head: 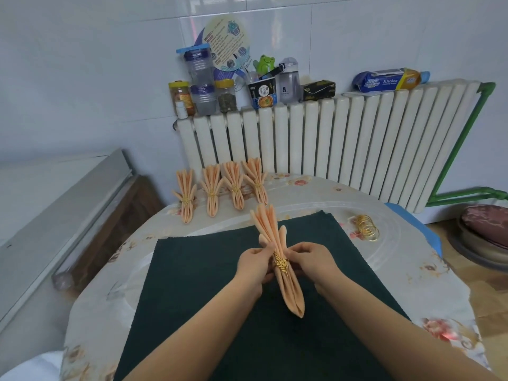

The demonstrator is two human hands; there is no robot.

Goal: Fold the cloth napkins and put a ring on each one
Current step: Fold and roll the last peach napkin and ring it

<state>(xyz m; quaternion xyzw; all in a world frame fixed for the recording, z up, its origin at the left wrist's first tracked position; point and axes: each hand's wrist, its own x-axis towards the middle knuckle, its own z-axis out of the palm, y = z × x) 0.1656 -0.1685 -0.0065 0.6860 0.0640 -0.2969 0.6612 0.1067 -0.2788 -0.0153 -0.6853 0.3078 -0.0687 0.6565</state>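
A pleated peach napkin (291, 292) is held over the dark green mat (198, 298), with a gold leaf-shaped ring (281, 264) around its middle. My left hand (254, 264) pinches the napkin's left side at the ring. My right hand (310, 261) pinches its right side just above the ring. Several finished peach napkins (211, 193) with gold rings lie in a row at the table's far edge. A small heap of loose gold rings (367, 228) lies on the table to the right of the mat.
The round table carries a floral cloth (428, 284). A white radiator (343, 149) stands behind it with jars, bottles and a blue package on top. A grey cabinet (55, 204) is at the left, and a stool with a cushion (486, 232) at the right.
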